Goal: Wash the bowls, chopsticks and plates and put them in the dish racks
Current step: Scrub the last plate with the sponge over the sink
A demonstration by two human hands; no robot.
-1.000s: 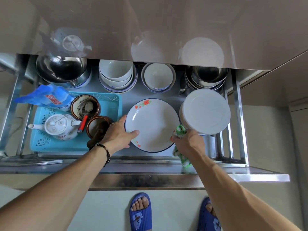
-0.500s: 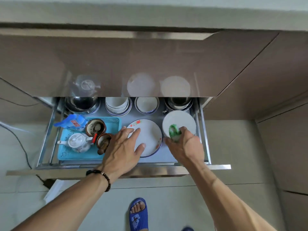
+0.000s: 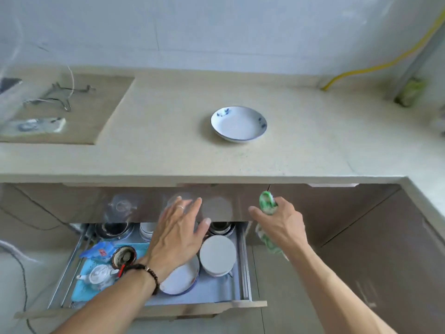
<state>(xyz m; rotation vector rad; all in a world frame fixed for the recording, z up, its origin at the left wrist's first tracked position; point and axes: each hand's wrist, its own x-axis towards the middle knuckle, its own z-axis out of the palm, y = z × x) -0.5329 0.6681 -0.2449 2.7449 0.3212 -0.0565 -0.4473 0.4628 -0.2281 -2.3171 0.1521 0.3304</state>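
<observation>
A white plate with blue flowers (image 3: 238, 123) lies alone on the beige counter (image 3: 168, 145). Below it the pull-out dish rack drawer (image 3: 216, 291) stands open. Inside lie a white plate with red flowers (image 3: 181, 278) and a stack of white plates (image 3: 218, 255). White bowls (image 3: 147, 230) and steel bowls (image 3: 113, 230) sit at the back. My left hand (image 3: 179, 233) hovers above the drawer with fingers spread, holding nothing. My right hand (image 3: 280, 224) is raised beside the drawer's right side and grips a green and white dishcloth (image 3: 267, 206).
A blue tray (image 3: 83, 285) in the drawer's left part holds a white teapot (image 3: 98, 277), a brown jar (image 3: 124, 256) and a blue packet (image 3: 98, 250). A stove recess with a metal pan support (image 3: 60, 95) lies at the counter's left. A yellow hose (image 3: 375, 66) runs along the back right wall.
My head has risen, so the counter and its plate are now in view. Both hands lifted away from the red-flowered plate, which stays in the drawer. The cloth remains in my right hand.
</observation>
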